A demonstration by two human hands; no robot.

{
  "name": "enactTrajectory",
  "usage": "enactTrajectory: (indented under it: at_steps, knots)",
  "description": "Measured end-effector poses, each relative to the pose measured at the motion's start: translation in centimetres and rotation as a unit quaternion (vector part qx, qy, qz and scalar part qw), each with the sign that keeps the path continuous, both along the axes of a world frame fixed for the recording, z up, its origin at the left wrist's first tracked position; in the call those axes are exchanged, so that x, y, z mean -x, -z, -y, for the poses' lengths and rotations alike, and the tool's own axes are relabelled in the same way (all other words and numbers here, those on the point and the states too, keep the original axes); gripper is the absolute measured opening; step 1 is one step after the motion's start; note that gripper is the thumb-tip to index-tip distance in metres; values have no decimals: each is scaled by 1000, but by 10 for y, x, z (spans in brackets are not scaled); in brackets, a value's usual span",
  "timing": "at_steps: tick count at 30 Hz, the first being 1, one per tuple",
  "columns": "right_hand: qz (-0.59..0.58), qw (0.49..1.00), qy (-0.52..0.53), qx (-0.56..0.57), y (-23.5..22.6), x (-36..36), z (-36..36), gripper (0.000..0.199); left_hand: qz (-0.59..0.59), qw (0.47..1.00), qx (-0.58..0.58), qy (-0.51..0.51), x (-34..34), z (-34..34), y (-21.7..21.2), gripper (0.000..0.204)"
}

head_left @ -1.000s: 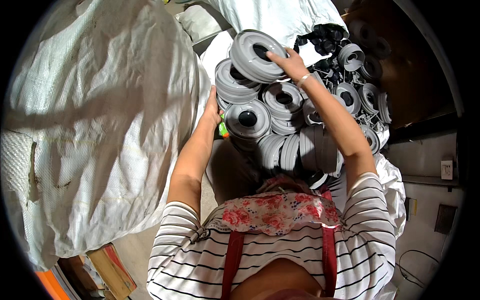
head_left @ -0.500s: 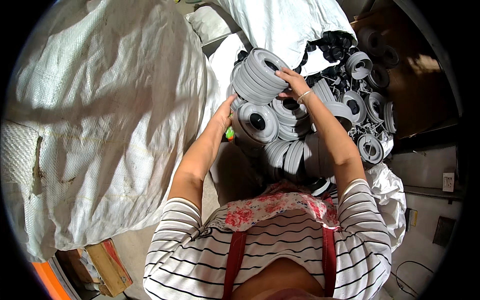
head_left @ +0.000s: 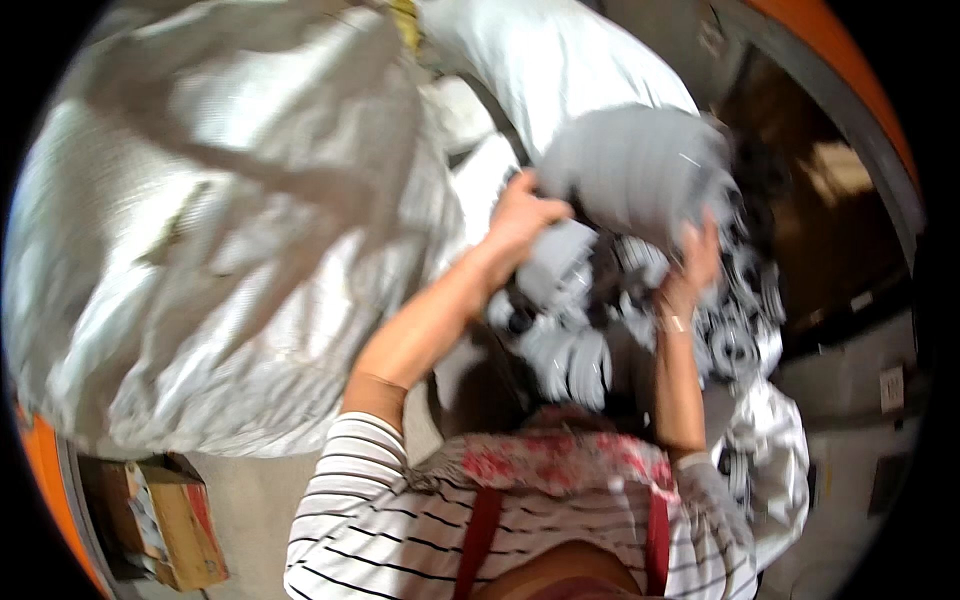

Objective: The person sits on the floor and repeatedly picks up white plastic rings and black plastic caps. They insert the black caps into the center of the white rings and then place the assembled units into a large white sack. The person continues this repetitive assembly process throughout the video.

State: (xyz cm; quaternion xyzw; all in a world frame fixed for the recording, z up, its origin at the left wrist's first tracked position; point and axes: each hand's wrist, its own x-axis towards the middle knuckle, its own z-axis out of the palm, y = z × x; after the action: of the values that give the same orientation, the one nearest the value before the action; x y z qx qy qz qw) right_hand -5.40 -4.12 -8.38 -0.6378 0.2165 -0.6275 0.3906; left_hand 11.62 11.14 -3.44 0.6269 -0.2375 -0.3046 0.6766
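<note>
Both arms raised — left hand [head_left: 522,215] and right hand [head_left: 694,262] gripping.

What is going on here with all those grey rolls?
A person in a striped top is lifting a bundle of grey rolls with both hands. The left hand grips its near-left side and the right hand supports its right edge. Beneath lies a heap of similar rolls. A big white woven sack fills the left side. The picture is blurred with motion, so finer detail cannot be told.
</note>
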Motion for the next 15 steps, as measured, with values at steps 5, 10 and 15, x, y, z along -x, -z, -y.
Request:
enactTrajectory:
  at_steps: [5,10,15]
  knots:
    - [340,932,-73,106,-115,57,-34,49,338,922,185,34,76,3,-180,54]
    - [435,852,-232,177,-311,14,-43,47,664,716,195,-89,108,-62,-335,56]
    - [263,883,-255,292,-508,-69,-88,48,751,600,152,-230,112,-136,-423,62]
